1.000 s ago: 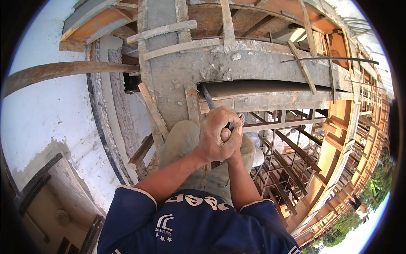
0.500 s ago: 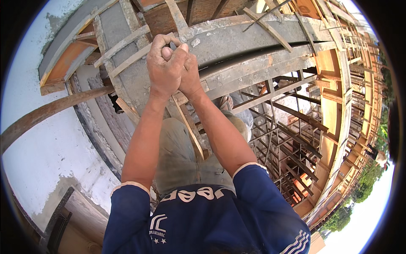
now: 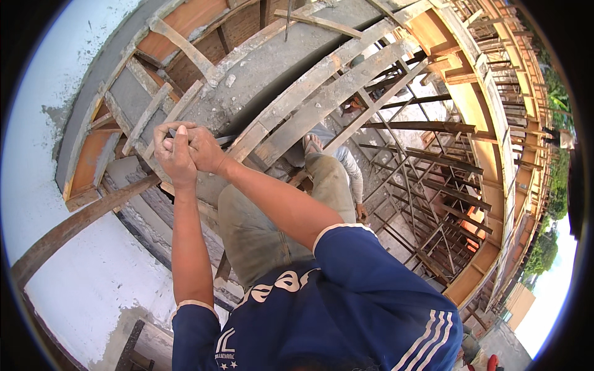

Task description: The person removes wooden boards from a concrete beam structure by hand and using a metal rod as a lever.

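Left of the frame's centre, my hands (image 3: pixel 190 149) clamp together around a dark rod (image 3: pixel 228 140), near grey concrete (image 3: pixel 265 69).

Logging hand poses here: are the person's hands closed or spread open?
Closed: the left hand and right hand are clasped together, with fingers curled.

We lost most of the bar (image 3: pixel 172 132) inside the left hand (image 3: pixel 176 163) and right hand (image 3: pixel 207 150). The trouser leg (image 3: pixel 331 179) hid much of a co-worker (image 3: pixel 354 173) in stripes, and the lower edge cropped a red object (image 3: pixel 492 362).
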